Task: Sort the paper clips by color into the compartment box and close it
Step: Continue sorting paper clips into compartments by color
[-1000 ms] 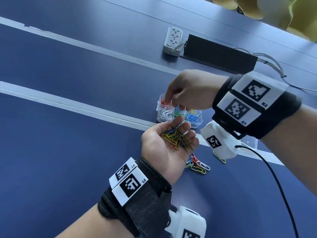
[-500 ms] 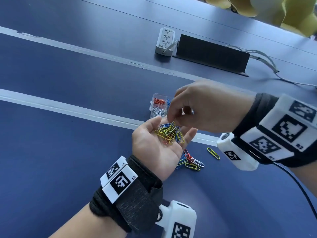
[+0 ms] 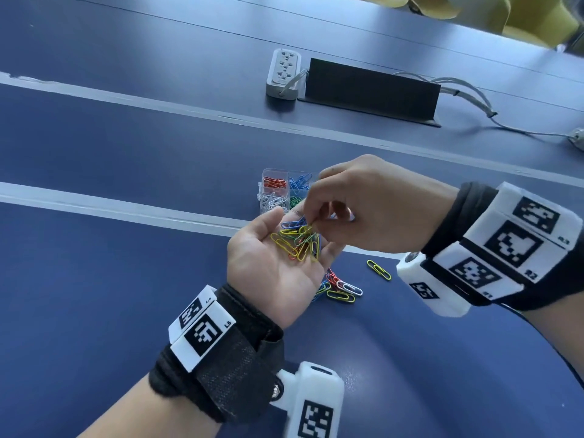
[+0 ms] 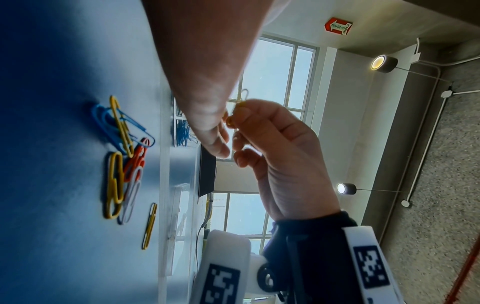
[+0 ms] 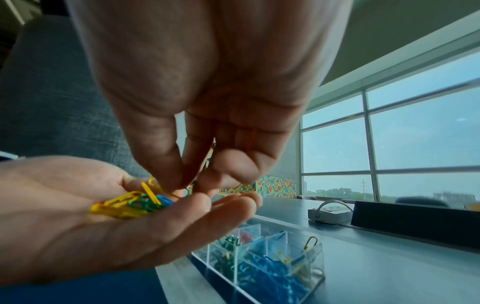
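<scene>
- Worktop (image 3: 126, 279): blue, with pale strips. It carries the box, a small loose pile of clips, and one stray yellow clip (image 3: 379, 269) apart from that pile.
- Box (image 3: 274, 193): clear, lid off, just beyond the left fingertips. Red, blue, white and green clips lie in separate cells; the right wrist view shows a yellow clip or two in an end cell.
- Left hand (image 3: 278, 263): palm up, fingers relaxed, cupping a mixed heap of clips (image 3: 298, 243), mostly yellow with some green and blue.
- Right hand (image 3: 363, 210): thumb and forefinger pinch a yellow clip at the top of the heap. Whether it is free of its neighbours I cannot tell.
- Loose pile (image 3: 339, 287): yellow, red, white and blue, on the worktop under the left hand, not yet sorted.
- Step in hand, as I judge it: draw out one yellow clip.
- Method: lift slowly and straight up. If a second clip hangs on, shake it off over the palm, not over the box.
- Keep the left palm level and cupped so nothing slides off.
- Release low inside the yellow cell. Thin walls: a drop from height may bounce into the blue.
</scene>
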Tool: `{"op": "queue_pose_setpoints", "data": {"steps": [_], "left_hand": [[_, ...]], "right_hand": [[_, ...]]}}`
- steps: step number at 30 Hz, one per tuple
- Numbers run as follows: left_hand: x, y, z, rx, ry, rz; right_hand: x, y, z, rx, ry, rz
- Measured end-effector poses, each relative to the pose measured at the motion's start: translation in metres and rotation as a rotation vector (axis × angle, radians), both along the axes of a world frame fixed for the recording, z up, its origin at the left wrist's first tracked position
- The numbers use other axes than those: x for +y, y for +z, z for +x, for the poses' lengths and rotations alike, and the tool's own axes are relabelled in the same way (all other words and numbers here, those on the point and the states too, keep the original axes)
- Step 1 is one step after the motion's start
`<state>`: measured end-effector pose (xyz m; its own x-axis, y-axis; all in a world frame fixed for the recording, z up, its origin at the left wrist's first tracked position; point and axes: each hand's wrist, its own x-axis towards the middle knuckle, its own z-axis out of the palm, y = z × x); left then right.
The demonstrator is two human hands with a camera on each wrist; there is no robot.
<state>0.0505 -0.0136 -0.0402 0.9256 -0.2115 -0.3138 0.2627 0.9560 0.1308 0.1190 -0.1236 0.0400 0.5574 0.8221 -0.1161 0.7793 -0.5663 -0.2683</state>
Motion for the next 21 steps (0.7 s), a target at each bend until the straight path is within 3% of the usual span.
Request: {"op": "queue_pose_setpoints", "data": {"steps": [7,13,21], "left_hand": [[0.000,0.002,0.000,0.035,0.025,0.023],[0.005,0.004,0.000,0.022,0.019,0.021],[0.004,0.000,0.000,0.010,0.024,0.042]], "right_hand": [[-0.005,-0.002,0.000,0.141,-0.088,0.134],[-0.006,-0.003,-0.004,0.185,0.160,0.087],[-0.003,-0.011,-0.008,0.077,0.224,0.057]]}}
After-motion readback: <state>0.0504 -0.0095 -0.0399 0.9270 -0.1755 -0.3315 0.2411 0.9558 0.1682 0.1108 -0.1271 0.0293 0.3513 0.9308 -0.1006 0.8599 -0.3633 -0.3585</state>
